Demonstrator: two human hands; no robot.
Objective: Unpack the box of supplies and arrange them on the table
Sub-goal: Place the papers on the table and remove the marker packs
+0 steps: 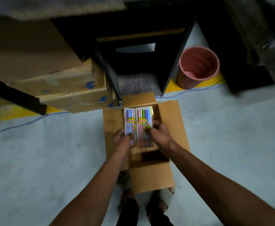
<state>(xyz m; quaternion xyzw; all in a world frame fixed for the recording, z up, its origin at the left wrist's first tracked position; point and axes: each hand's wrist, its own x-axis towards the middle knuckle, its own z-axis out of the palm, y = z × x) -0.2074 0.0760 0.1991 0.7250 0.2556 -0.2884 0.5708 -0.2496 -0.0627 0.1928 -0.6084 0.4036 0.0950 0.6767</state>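
Over grey floor (52,152) — both hands' grip pinches pen packs (137,126).

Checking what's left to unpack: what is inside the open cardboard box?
Beneath the pen packs held by both hands, the open cardboard box shows only a dark interior; any remaining contents are hidden.

Grey floor (52,160), black shelving (140,62), pink bin (197,67), dim light.

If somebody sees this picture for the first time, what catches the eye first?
First, the two bright pen packs, held by the left hand and right hand above the open cardboard box on the floor. Next, the pink bucket standing farther back on the right.
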